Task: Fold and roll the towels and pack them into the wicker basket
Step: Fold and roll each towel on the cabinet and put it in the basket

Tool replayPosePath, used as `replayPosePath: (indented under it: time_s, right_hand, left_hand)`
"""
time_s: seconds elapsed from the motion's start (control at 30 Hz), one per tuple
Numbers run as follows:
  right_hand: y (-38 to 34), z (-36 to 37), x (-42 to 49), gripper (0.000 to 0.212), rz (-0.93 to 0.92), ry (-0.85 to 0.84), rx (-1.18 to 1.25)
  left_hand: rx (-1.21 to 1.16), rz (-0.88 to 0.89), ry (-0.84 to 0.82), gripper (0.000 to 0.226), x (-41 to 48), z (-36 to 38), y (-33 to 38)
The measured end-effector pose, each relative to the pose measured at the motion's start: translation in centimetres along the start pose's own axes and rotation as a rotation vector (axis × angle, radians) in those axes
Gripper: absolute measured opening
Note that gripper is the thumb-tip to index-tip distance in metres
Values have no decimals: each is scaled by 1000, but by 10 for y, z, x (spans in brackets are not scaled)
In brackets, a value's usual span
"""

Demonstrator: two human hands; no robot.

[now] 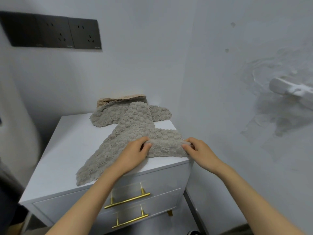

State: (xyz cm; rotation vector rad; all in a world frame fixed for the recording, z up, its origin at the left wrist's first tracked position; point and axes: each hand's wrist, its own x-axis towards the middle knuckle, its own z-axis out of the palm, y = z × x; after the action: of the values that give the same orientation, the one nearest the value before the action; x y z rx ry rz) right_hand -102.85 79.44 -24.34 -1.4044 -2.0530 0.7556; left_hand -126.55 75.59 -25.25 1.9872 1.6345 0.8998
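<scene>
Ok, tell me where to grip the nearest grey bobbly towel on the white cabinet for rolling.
Probably its raised near edge, from the cabinet front, hands apart: it faces you with the grey towel spread behind. Left hand and right hand pinch there.

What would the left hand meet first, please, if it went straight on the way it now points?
The left hand pinches the grey towel; going on, it would likely push into that towel's raised fold, though depth is unclear.

Two grey towels (128, 150) (105, 117), one beige towel (118, 99), two hands (135, 154) (200, 152), two brass handles (127, 200) (130, 221), three wall plates (22, 29) (52, 32) (85, 33)
</scene>
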Motion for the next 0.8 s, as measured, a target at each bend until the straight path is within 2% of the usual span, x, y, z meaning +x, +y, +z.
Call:
replayPosePath:
  time_s: [0.13, 0.23, 0.3, 0.4, 0.47, 0.53, 0.63, 0.7, 0.8]
  right_hand:
    - [-3, -1, 2, 21, 131, -30, 5]
    - [-5, 2, 4, 20, 207, 37, 44]
    - [-5, 6, 5, 20, 239, 100, -21]
    - [-6, 11, 3, 21, 222, 210, -223]
    - [-8, 13, 1, 17, 125, 309, -312]
    - [-11, 15, 0, 15, -60, 370, -366]
    - [-13, 23, 0, 28, -353, 338, -445]
    - [-14, 31, -3, 25, -473, 303, -510]
    - [-12, 36, -4, 24, -513, 287, -576]
  left_hand:
    - [-86, -139, 37, 27, 3, 0, -1]
    - [-174, -243, 67, 20, 4, 0, 1]
    - [-107, -256, 111, 17, 4, -1, 2]
    - [67, -187, 221, 12, 1, 2, 4]
    - [142, -85, 285, 6, -1, 6, 5]
    - [188, 55, 325, 8, -2, 10, 6]
    - [272, 293, 304, 17, -1, 15, 5]
    - [328, 342, 290, 18, -2, 18, 5]
    - [305, 340, 268, 23, -4, 17, 4]
